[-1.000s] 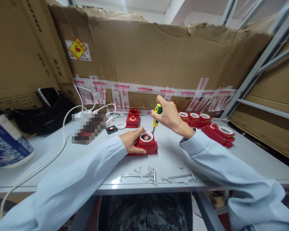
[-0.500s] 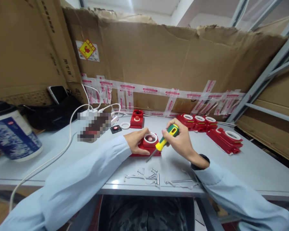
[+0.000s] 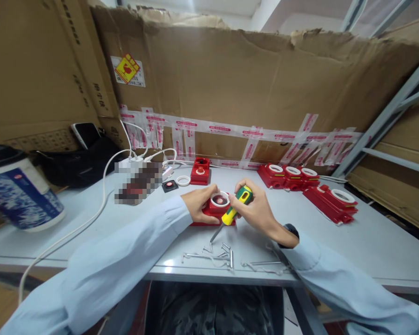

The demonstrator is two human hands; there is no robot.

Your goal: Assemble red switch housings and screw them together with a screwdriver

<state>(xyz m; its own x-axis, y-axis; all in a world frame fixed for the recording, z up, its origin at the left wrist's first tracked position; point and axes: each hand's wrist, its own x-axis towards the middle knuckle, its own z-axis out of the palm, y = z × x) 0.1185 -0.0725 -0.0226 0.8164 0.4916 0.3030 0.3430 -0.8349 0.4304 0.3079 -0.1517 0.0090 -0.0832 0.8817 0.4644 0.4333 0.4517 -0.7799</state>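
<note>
My left hand (image 3: 199, 204) grips the left side of a red housing (image 3: 226, 217) with a white ring around its round window. The housing rests on the table near the middle. In my right hand (image 3: 256, 208) is a green and yellow screwdriver (image 3: 238, 204), its shaft slanting down to the left. The tip is at the small screws (image 3: 224, 249) lying in front of the housing; whether it touches one I cannot tell. Long metal rods (image 3: 209, 256) lie among these screws. Another thin rod (image 3: 265, 263) with pale strands lies to their right.
Behind my left hand are a red housing (image 3: 199, 172), a loose white ring (image 3: 183, 181) and a black square plate (image 3: 170, 186). More red housings (image 3: 330, 204) stand at the right. A large cup (image 3: 24, 190) and a white cable (image 3: 87, 228) occupy the left side. Cardboard walls (image 3: 223, 83) enclose the back.
My right hand has brought the screwdriver slightly left and down, so its tip moved from the housing's front edge to the screws. My left hand still holds the housing.
</note>
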